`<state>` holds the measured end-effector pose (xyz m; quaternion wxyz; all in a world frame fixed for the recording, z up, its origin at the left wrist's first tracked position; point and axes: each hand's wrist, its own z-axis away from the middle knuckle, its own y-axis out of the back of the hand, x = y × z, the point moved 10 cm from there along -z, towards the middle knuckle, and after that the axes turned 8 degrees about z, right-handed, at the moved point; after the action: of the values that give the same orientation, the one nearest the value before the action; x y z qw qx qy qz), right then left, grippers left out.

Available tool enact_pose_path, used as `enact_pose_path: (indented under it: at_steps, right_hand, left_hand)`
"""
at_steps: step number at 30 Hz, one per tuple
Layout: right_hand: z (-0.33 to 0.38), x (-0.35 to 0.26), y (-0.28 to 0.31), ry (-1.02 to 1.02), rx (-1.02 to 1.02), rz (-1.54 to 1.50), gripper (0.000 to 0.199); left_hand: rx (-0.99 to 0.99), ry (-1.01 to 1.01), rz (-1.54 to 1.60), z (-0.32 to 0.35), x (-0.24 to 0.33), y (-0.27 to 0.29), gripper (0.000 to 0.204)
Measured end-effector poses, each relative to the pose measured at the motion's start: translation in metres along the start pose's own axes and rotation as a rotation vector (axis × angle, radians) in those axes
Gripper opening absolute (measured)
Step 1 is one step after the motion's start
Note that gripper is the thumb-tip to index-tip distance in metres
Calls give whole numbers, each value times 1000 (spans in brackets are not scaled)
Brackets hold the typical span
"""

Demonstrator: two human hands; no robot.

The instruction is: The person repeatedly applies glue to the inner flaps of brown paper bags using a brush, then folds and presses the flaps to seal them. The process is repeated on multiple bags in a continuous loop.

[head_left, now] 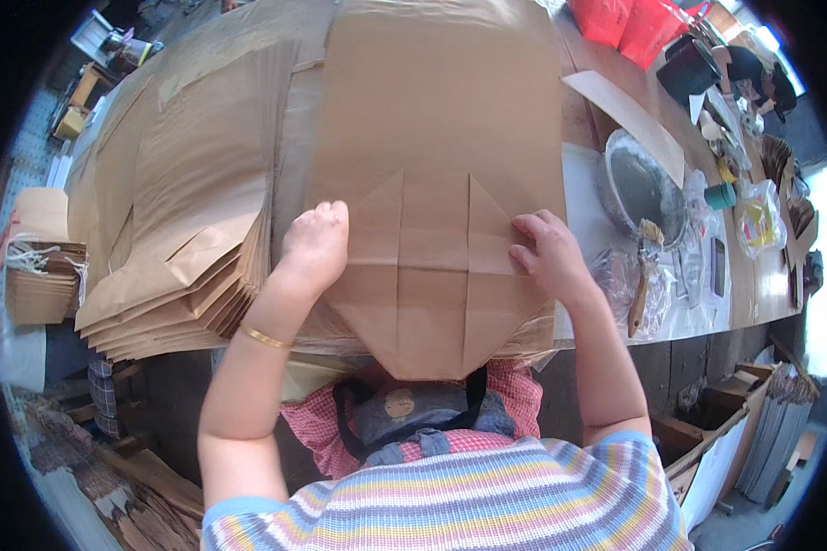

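Note:
A large brown paper bag (436,119) lies lengthwise on the table in front of me. Its near end is unfolded into a flat, many-sided bottom (432,271) with crease lines, and the tip hangs slightly past the table's near edge. At the left corner of that bottom, my left hand (317,241) is closed with curled fingers on the paper edge. My right hand (551,250) grips the opposite edge, fingertips and thumb bent onto the paper. To the left sits a fanned stack of brown paper bags (202,156) with folded ends.
On the right stand a round metal basin (648,188) with a board (629,124) across its rim, a brush (645,275), crumpled clear plastic and a dark bucket (687,69). Red bags (625,28) lie at the back right. Tied brown bundles (41,285) are at far left.

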<state>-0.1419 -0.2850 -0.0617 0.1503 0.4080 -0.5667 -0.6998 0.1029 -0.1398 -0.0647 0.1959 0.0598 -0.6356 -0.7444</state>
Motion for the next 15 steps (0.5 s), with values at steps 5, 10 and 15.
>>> enact_pose_path:
  at_steps: [5, 10, 15]
  right_hand:
    - [-14, -12, -4, -52, 9, 35, 43]
    - [-36, -4, -12, -47, -265, -3, 32]
    - [-23, -29, 8, 379, -207, 109, 14]
  left_hand:
    - [41, -10, 270, -3, 27, 15, 48]
    - [-125, 70, 613, -26, 1, 2, 29]
    - [-18, -147, 594, -5, -3, 24, 9]
